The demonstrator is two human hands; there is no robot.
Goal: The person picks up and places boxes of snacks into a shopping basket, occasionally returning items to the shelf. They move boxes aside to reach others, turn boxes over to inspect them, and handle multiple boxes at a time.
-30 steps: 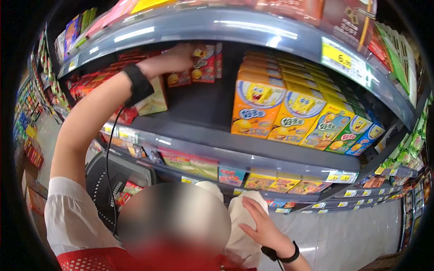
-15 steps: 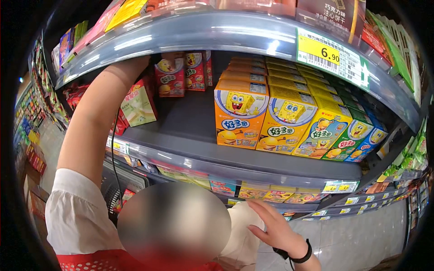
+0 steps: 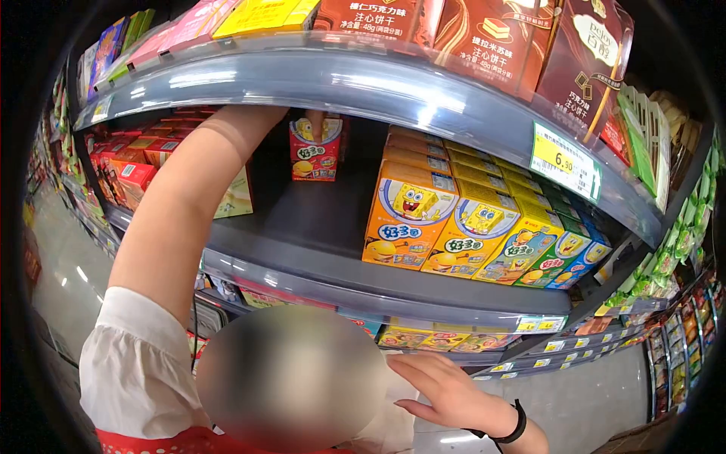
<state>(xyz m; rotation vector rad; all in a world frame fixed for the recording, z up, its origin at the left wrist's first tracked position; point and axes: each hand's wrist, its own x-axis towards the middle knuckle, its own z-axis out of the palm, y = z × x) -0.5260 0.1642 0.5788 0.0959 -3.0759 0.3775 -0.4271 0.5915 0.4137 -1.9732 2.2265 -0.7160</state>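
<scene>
My left arm reaches under the upper shelf edge. One finger of my left hand (image 3: 317, 125) lies over the front of a red cartoon box (image 3: 314, 160) standing deep on the dark middle shelf (image 3: 295, 219); the rest of that hand is hidden. Another red box shows partly behind it. A light green box (image 3: 239, 195) is half covered by my left forearm. Low on the right, in front of the shelves, my right hand (image 3: 446, 390) has its fingers and thumb apart and holds nothing.
Rows of orange boxes (image 3: 408, 219), yellow boxes (image 3: 469, 231) and other cartoon boxes fill the middle shelf's right side. Red boxes (image 3: 136, 178) stand at its left. The upper shelf edge (image 3: 318, 79) overhangs my left arm. A blurred oval covers the bottom centre.
The held red box has moved right along the shelf, now in front of the other red box. The view has shifted, showing more red boxes at the left. My right hand remains open.
</scene>
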